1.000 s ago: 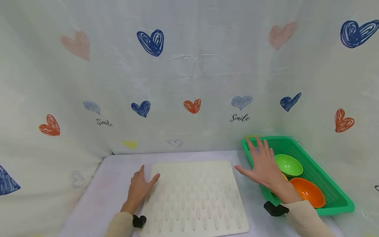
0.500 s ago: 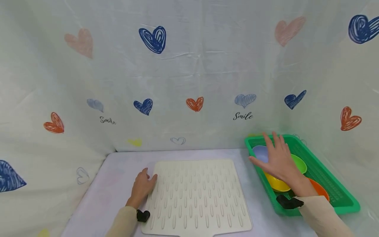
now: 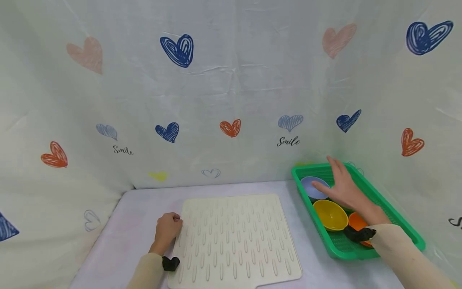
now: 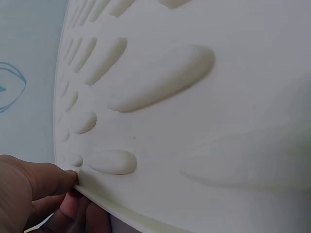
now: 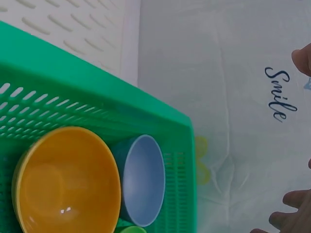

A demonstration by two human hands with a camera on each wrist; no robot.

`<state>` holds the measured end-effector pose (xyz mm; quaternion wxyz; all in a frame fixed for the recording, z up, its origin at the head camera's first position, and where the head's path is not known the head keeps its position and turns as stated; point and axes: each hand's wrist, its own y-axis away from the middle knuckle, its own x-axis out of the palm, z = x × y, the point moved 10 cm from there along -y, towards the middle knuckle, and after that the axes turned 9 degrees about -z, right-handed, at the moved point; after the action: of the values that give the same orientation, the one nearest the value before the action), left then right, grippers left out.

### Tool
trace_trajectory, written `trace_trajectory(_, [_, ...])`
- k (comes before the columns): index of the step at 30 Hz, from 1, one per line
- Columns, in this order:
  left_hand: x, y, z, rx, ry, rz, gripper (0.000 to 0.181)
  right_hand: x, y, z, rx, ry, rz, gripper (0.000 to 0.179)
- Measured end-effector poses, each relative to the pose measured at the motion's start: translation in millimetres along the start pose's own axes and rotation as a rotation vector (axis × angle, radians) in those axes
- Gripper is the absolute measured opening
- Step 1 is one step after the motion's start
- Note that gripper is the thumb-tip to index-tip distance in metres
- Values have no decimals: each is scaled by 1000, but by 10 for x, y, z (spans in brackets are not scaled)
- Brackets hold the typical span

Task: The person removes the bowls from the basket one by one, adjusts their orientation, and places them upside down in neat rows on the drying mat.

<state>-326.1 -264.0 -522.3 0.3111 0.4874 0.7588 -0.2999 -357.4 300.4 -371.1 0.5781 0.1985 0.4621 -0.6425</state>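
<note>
A cream-white ridged draining mat (image 3: 234,241) lies on the table, and my left hand (image 3: 167,228) pinches its left edge. In the left wrist view, the thumb (image 4: 60,180) is on top of that edge with the fingers curled beneath. My right hand (image 3: 343,188) hovers over the green basket (image 3: 346,255) with fingers spread, holding nothing. Inside are a periwinkle-blue bowl (image 3: 314,188), a yellow bowl (image 3: 330,215) and an orange bowl (image 3: 356,220), the last partly hidden by the wrist. A green bowl (image 5: 133,229) barely shows at the bottom of the right wrist view.
A white cloth covers the table (image 3: 133,216). Behind and to both sides hangs a white curtain (image 3: 231,88) printed with hearts and the word Smile. The basket stands right of the mat, close to the back curtain.
My left hand's fingers have gone from spread beside the mat to pinching its edge. The right hand has shifted rightward over the basket, uncovering the blue and yellow bowls and covering the green one.
</note>
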Motion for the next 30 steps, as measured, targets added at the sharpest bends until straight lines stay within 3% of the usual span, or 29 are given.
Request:
trace_trajectory(15, [-18, -15, 38, -5, -16, -21, 23, 49, -180, -585, 148, -69, 36, 115])
trace_trajectory(30, [11, -25, 69, -7, -16, -24, 21, 355, -149, -885, 208, -60, 106, 118])
